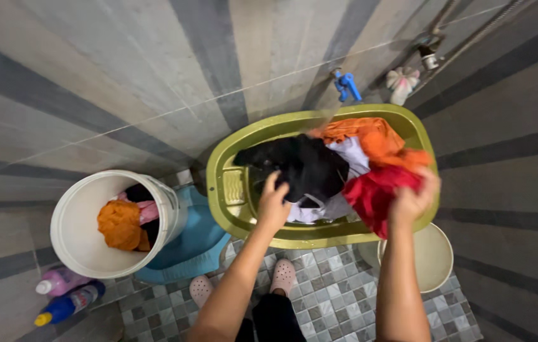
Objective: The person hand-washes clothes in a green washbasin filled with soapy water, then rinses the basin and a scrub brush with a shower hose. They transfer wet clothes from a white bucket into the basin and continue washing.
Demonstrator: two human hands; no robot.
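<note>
1. The person's left hand (pixel 273 204) rests on a black garment (pixel 304 166) in the olive-green tub (pixel 228 158), fingers curled down onto the cloth; whether they actually pinch it cannot be told
2. The right hand (pixel 413 197) is closed around a red garment (pixel 380 193), bunching it at the tub's right rim
3. An orange garment (pixel 370 136) and a white garment (pixel 352 155) lie heaped in the tub behind the black and red ones
4. A blue tap (pixel 347 85) on the tiled wall sits just above the tub
5. To the left stands a white bucket (pixel 73 240) holding an orange cloth (pixel 119 225), with a pink bottle (pixel 60 280) and a blue bottle (pixel 69 305) lying beside it on the floor
6. The person's feet in pale pink clogs (pixel 283 274) stand on the small-tiled floor near the tub
</note>
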